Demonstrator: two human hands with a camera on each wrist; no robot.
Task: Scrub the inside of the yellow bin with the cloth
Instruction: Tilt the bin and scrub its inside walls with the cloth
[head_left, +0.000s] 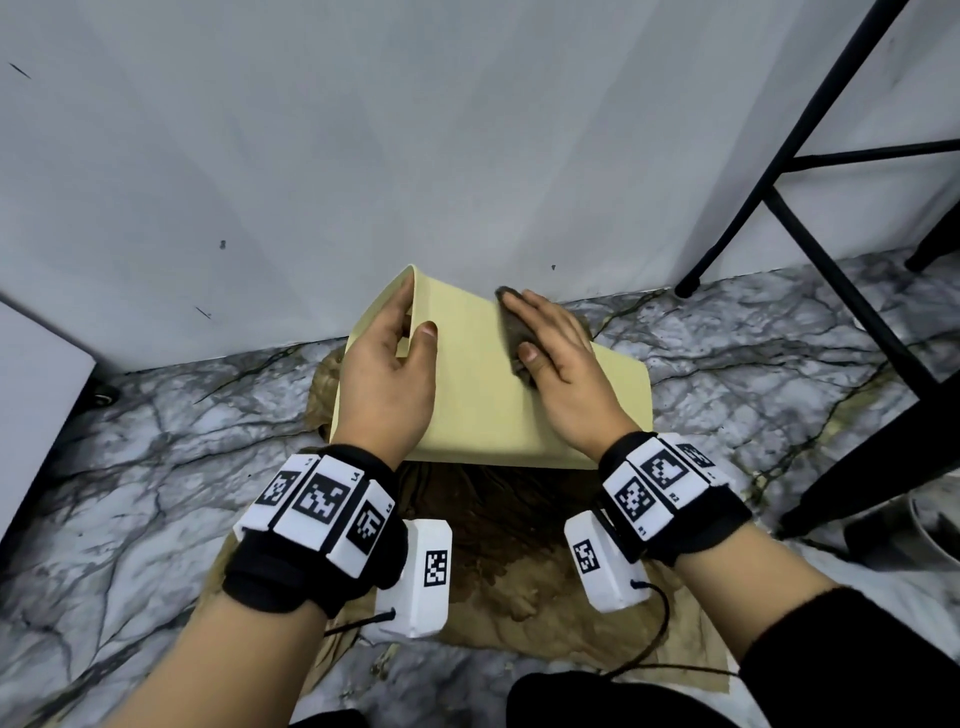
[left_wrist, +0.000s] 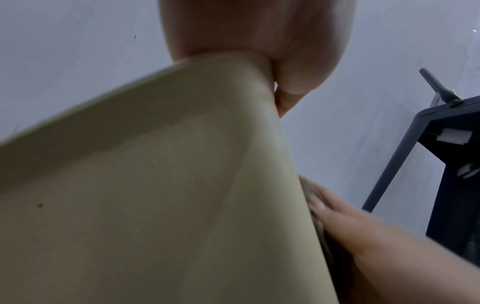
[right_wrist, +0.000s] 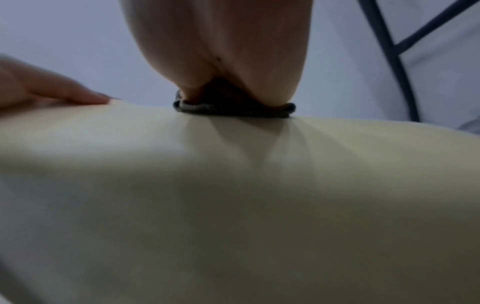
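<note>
Your left hand (head_left: 387, 374) grips the tipped yellow bin (head_left: 467, 405) at frame centre, bracing it while your flat right hand (head_left: 558, 364) presses the cloth (head_left: 514, 338) onto its outer wall

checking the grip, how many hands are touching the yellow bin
2. The left hand grips the rim of the yellow bin at its left edge; the right hand presses the cloth flat on the bin's outer side.

Down on the floor of what looks like a home interior.
Marbled grey-veined floor (head_left: 156, 441), plain white wall (head_left: 311, 130), black metal furniture legs (head_left: 810, 249) alongside.
</note>
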